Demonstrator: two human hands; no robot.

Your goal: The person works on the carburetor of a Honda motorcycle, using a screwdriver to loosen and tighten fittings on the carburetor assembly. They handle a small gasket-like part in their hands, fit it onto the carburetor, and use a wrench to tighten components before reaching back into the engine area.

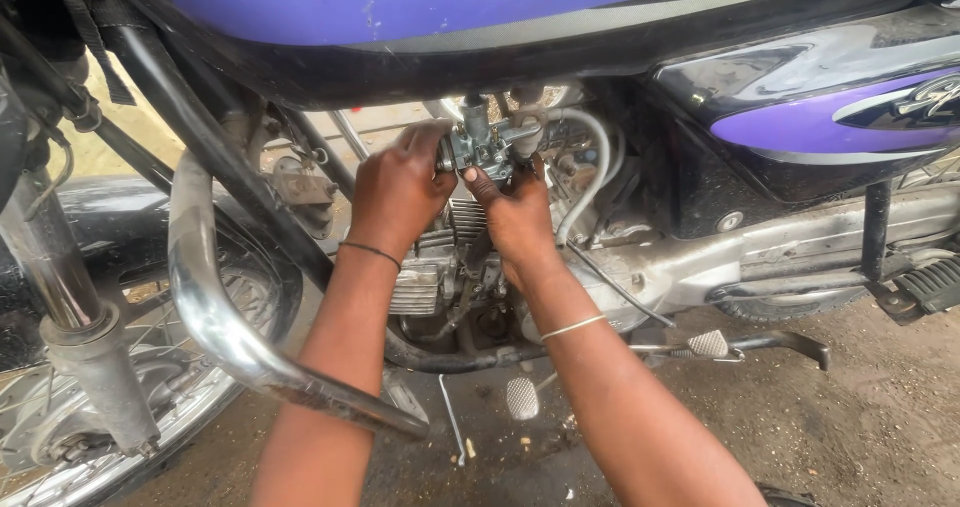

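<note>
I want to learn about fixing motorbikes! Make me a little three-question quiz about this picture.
1. True or false: both hands touch the carburetor.
2. What colour is the fuel tank? A) red B) purple C) green
3. Fill in: the chrome crash guard curves on the ___ side of the picture.

Key:
1. True: the left hand and the right hand both have fingers on it, above the finned engine cylinder.
2. B
3. left
</note>
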